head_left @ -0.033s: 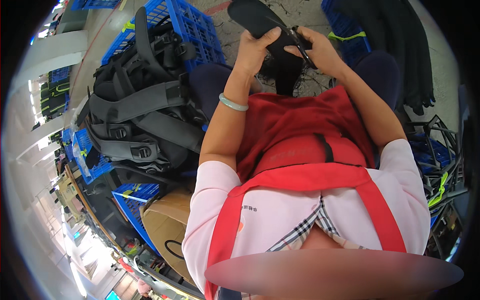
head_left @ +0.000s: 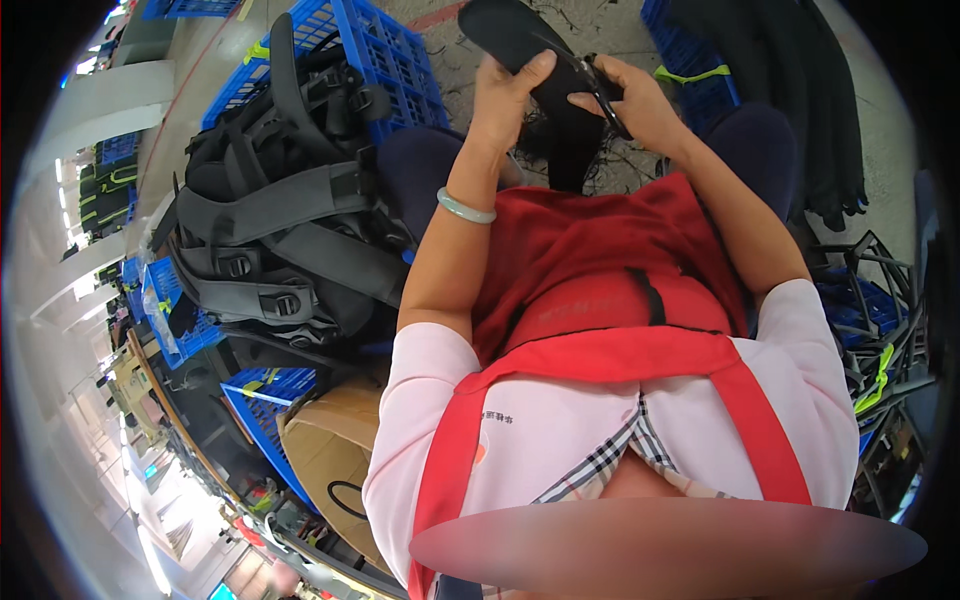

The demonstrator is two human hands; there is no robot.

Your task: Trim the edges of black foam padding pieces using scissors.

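Observation:
In front of my knees, a black padded strap (head_left: 514, 34) with a rounded far end is held up at a slant. My left hand (head_left: 500, 103) grips its left edge, with the thumb lying on top. Dark-handled scissors (head_left: 609, 104) are in my right hand (head_left: 645, 108), against the strap's right side; whether the blades are parted cannot be made out. The strap's lower part hangs down between my knees, above the red apron (head_left: 600, 225). Most of my left fingers are hidden behind the strap.
At my left lies a heap of black straps with buckles (head_left: 290, 220), by a blue plastic crate (head_left: 395, 65). Long black pieces (head_left: 815, 100) drape over another blue crate (head_left: 700, 88) at right. Dark thread scraps (head_left: 620, 165) litter the floor. A cardboard box (head_left: 335, 440) stands at lower left.
My left hand and the strap have shifted very slightly. My right hand stays in nearly the same place with the scissors.

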